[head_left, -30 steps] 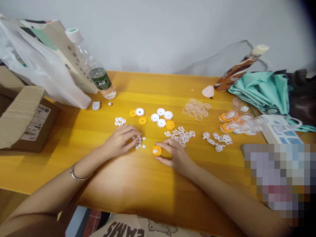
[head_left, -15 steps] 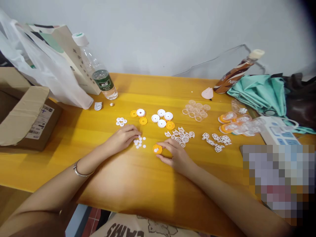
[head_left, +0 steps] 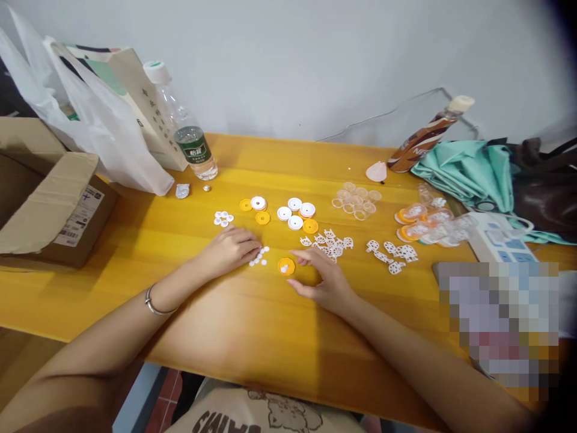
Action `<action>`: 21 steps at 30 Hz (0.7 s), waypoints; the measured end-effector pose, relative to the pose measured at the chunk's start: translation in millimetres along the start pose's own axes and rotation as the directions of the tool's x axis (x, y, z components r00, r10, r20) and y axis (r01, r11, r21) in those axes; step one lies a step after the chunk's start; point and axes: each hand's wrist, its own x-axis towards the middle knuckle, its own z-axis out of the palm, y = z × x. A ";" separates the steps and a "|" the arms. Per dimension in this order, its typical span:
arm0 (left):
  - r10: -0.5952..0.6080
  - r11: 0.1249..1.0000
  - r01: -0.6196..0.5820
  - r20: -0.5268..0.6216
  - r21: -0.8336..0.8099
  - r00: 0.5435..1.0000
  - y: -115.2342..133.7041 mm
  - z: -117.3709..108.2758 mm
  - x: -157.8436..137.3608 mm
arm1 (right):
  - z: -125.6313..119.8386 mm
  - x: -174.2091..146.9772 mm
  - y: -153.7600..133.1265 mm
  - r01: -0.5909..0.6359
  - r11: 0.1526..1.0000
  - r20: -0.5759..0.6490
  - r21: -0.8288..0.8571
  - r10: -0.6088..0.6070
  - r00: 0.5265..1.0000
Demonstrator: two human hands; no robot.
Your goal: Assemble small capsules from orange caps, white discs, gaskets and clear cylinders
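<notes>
An orange scalloped disc (head_left: 292, 263) with a small white piece at its middle lies on the wooden table. Around its right side my right hand (head_left: 329, 279) rests with thumb and fingers spread apart, no longer gripping it. My left hand (head_left: 234, 249) reaches over small white round pieces (head_left: 258, 260), its fingers bent and pressed together at the pile. Whatever its fingertips pinch is hidden. Beyond that hand lie several white discs with raised centres (head_left: 224, 218). White and orange wheel-like discs (head_left: 295, 222) sit farther back.
White lattice pieces (head_left: 333, 245) and clear round caps (head_left: 356, 200) lie right of centre. Assembled orange clear-topped items (head_left: 412, 231) stand near a teal cloth (head_left: 469, 171). A water bottle (head_left: 193, 144), carton (head_left: 49, 204) and plastic bag (head_left: 112, 138) occupy the left.
My right hand has let go of the orange disc and its fingers have spread. My left hand has shifted slightly right over the small white pieces. The view has moved a little.
</notes>
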 end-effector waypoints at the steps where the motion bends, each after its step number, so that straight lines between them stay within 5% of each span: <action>1: 0.003 1.000 -0.003 -0.003 0.003 1.000 -0.1 0.9 0.2 | -1.2 0.1 -1.4 -0.001 1.000 -0.017 0.010 0.001 1.000; 7: -0.056 0.997 0.052 -0.075 -0.051 0.996 0.0 5.2 3.3 | -4.9 0.7 -7.5 0.051 0.997 -0.078 0.055 -0.047 0.996; 13: -0.239 0.849 0.170 -0.077 -0.500 0.968 24.9 -2.5 7.1 | -3.0 -0.2 -7.6 0.016 0.996 -0.132 0.089 -0.005 0.991; 18: -0.010 0.929 -0.099 -0.292 -0.357 0.956 58.1 0.4 10.5 | 2.3 -5.3 -7.0 0.024 0.989 -0.080 0.148 -0.012 0.997; 21: 0.020 0.941 -0.130 -0.330 -0.313 0.944 68.9 3.5 14.8 | 3.3 -8.8 -6.6 0.067 0.989 -0.089 0.133 -0.056 0.995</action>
